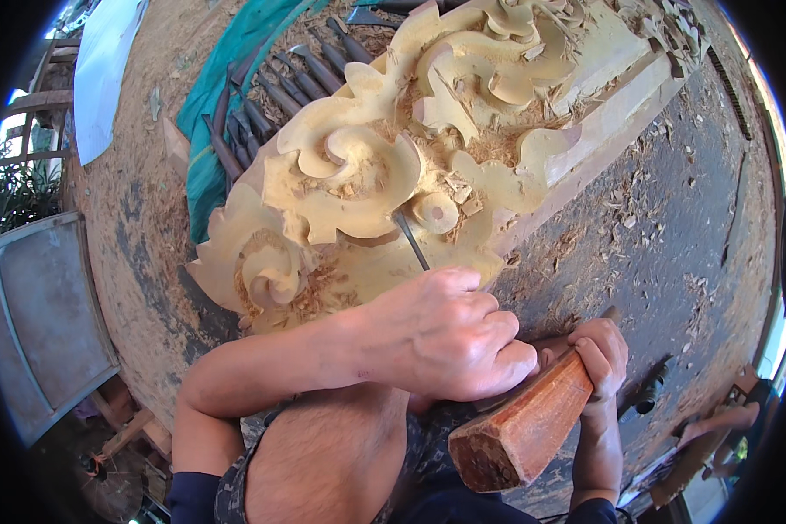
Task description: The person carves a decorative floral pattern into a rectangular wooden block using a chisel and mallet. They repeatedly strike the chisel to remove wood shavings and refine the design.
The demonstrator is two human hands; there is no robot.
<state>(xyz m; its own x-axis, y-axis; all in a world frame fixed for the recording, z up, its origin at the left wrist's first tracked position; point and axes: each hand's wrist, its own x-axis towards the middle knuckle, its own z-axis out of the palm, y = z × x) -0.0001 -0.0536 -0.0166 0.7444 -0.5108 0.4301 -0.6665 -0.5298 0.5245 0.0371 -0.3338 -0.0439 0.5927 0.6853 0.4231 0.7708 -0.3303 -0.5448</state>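
Note:
A pale yellow wood carving (349, 201) with scrolls and curling leaves lies across the work surface. My left hand (450, 336) is closed around a carving chisel (413, 242); its handle is hidden in the fist. The thin dark shaft slants up and left to the carving, beside a small round knob (435, 212). To the right, my right hand (600, 356) has its fingers wrapped round a reddish-brown wooden mallet (526, 424). The mallet's broad end points down toward my lap, close to the left fist.
Several more chisels (279, 92) lie on a green cloth (203, 175) beyond the carving. Wood chips (633, 196) litter the dark work surface (603, 262). A dark cylindrical object (648, 395) lies at the right. Another person's arm (725, 424) shows at the lower right edge.

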